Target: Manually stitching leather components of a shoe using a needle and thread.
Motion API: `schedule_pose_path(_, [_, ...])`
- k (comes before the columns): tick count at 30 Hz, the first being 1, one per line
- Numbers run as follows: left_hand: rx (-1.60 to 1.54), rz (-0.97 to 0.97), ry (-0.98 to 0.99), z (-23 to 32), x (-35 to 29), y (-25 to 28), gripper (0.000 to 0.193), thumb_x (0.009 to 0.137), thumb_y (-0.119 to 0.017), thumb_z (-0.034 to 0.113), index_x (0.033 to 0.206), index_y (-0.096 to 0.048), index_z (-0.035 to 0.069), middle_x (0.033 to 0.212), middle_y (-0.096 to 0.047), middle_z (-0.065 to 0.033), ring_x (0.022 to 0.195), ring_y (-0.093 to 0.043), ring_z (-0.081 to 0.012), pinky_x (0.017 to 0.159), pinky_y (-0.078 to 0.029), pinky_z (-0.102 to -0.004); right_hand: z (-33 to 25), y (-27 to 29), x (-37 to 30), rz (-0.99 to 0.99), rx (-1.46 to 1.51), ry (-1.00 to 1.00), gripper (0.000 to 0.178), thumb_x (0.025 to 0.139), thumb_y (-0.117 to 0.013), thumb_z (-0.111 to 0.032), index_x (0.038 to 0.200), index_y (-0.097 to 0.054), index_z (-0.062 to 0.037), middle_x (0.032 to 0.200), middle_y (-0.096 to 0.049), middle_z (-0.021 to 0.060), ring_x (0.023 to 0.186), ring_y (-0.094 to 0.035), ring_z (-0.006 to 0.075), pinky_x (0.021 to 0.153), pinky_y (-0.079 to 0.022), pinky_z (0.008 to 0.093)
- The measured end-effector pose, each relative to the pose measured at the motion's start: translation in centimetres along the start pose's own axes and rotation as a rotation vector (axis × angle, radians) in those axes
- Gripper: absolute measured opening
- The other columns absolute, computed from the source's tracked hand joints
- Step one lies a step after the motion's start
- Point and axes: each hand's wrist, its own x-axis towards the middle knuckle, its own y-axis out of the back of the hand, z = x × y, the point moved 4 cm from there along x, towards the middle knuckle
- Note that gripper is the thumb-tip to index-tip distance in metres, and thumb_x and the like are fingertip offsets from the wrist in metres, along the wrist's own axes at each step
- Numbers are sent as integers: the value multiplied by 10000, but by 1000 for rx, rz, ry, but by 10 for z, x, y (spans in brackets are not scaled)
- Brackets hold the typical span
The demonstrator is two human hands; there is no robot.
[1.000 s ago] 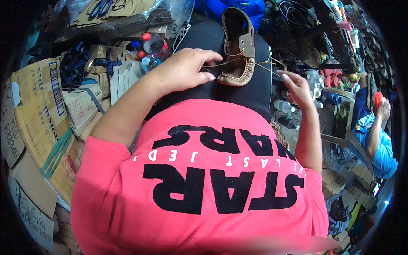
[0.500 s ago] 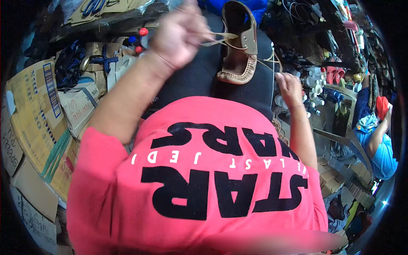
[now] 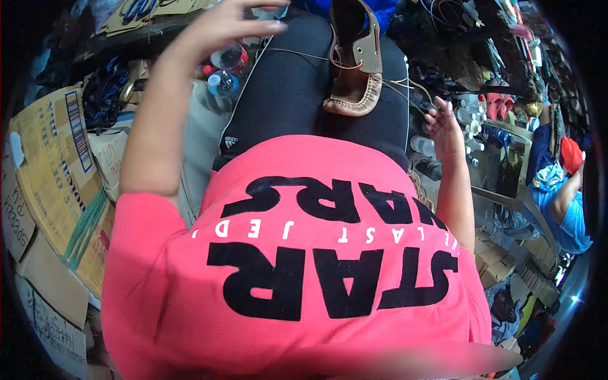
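Note:
On my dark trousers rests an unfinished-looking brown leather shoe (image 3: 356, 95), its puckered, stitched toe toward me and its opening facing up. A thin lace (image 3: 304, 55) runs left from its eyelet across my thigh. My left hand (image 3: 244, 24) is raised at the upper left, fingers stretched and apart, slightly blurred; I see no lace between them. To the right of the shoe, more thin light cord (image 3: 405, 85) reaches my right hand (image 3: 445, 130). Its fingers are bent around the cord's end, partly hiding the grip.
Plastic bottles (image 3: 223, 83) stand left of my leg. Cardboard boxes (image 3: 54, 171) pile up at the left. Several white bottles (image 3: 468, 117) and pink clogs (image 3: 500, 107) lie to the right. Another person in a blue shirt (image 3: 567, 215) is at the far right.
My left hand has swung left, away from the shoe, and its fingers have spread, letting the lace drop across my thigh. My right hand has shifted slightly right and its fingers have loosened somewhat.

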Motion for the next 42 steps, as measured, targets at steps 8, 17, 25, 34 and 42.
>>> schedule_pose_path(8, [113,-314,-336,49,71,-105,490,695,-764,293,1060,-598,11,1011,-594,-95,960,-558,-167,853,-436,-296,-86,-86,-29,-131,-1037,885,298,841,-629,-283,969,-649,-14,886,-600,92,833,-568,204,743,-446,308])
schedule_pose_path(17, [50,-471,-276,41,72,-124,235,741,-703,153,872,-589,-4,846,-592,-59,814,-540,-112,740,-444,-297,-60,-165,-51,-631,-1467,790,217,793,-600,-219,759,-593,-5,731,-567,196,732,-571,374,643,-450,431])
schedule_pose_path(25, [27,-393,-352,39,67,-119,243,745,-691,130,943,-628,4,904,-619,-89,860,-569,-129,771,-453,-292,-73,-119,-90,-544,-1060,594,232,810,-604,-106,680,-462,22,598,-416,78,555,-415,189,520,-341,332])
schedule_pose_path(34, [-132,-700,-155,48,60,-110,586,663,-765,120,1177,-514,-13,1085,-572,-86,1019,-532,-158,906,-427,-294,-67,-133,-67,-438,-1169,749,178,798,-632,-71,971,-674,-65,807,-569,93,713,-601,213,642,-474,294])
schedule_pose_path(42, [183,-684,-272,56,53,-100,654,613,-726,24,1221,-484,21,1151,-507,-127,1087,-515,-262,958,-412,-338,-72,-144,-65,-434,-1312,712,205,784,-611,-67,976,-683,-82,798,-571,112,707,-601,251,627,-485,328])
